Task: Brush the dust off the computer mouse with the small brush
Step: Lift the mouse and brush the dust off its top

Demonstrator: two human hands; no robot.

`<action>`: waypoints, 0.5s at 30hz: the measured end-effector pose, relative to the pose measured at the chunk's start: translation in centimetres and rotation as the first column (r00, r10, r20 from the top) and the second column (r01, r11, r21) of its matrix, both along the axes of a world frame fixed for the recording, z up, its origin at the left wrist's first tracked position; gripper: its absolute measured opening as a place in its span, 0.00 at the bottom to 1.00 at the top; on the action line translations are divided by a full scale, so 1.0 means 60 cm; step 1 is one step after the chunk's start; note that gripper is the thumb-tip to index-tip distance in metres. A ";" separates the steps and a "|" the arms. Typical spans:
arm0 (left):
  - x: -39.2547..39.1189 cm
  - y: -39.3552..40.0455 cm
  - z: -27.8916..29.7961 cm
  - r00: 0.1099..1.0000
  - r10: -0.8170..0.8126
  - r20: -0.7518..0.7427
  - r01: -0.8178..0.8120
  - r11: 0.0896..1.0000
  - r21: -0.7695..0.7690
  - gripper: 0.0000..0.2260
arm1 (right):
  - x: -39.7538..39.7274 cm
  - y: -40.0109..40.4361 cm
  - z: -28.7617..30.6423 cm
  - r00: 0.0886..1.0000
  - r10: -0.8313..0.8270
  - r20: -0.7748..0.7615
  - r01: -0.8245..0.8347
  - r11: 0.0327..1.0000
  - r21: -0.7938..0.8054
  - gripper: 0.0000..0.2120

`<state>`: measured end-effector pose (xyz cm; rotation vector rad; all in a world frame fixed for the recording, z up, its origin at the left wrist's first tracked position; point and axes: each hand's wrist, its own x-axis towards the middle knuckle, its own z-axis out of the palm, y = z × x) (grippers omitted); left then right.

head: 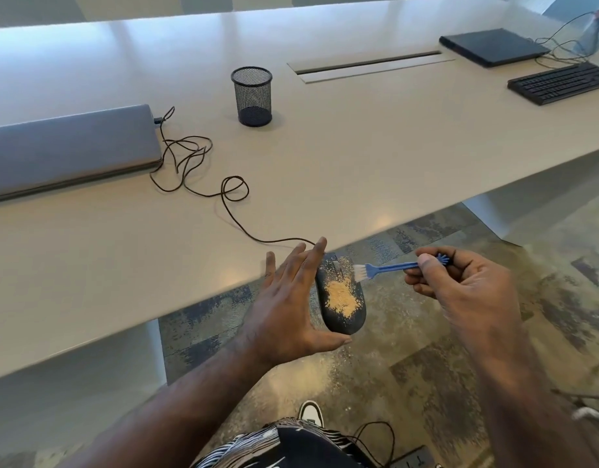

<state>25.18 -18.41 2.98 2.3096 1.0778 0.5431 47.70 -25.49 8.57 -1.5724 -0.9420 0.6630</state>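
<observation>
While held just off the near table edge, over patterned carpet (426, 383), sits a dark computer mouse (340, 298), cradled in the left hand (288, 309): thumb under its rear end, long fingers spread along its left flank, palm open toward it. Carries a tan heap of dust (343, 297) on its back, with finer specks scattered up toward the wheel. No brand mark or lettering legible on the shell.

At three o'clock of the mouse, pinched in the right hand (466, 292), a small blue brush (389, 268): thumb and curled fingers closed on the handle end, shaft lying almost level, pale bristles pointing toward nine o'clock and touching or just beside the mouse's upper right edge; cannot tell which.

From the mouse's nose toward eleven o'clock, runs a thin dark cable (233, 194), looping across the pale table (358, 157) to a closed grey laptop (68, 146) at nine to ten o'clock.

Farther, at twelve o'clock, stands a black mesh pen cup (252, 96), upright. Beyond it, a long cable slot (369, 64) set in the tabletop. At two o'clock, far off, lie a black keyboard (561, 82) and behind it a closed dark laptop (492, 45), with wires trailing; key legends too small to read.
</observation>
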 end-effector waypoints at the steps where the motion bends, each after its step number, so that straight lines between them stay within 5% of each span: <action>1: 0.002 0.000 0.000 1.000 0.000 -0.001 0.000 1.000 -0.002 0.60 | 0.005 0.002 0.001 1.000 -0.013 0.012 0.013 1.000 0.004 0.05; 15: 0.034 0.006 0.007 0.999 -0.030 -0.021 0.030 0.999 -0.015 0.60 | 0.037 0.013 0.009 0.989 -0.010 0.145 0.002 0.999 0.053 0.05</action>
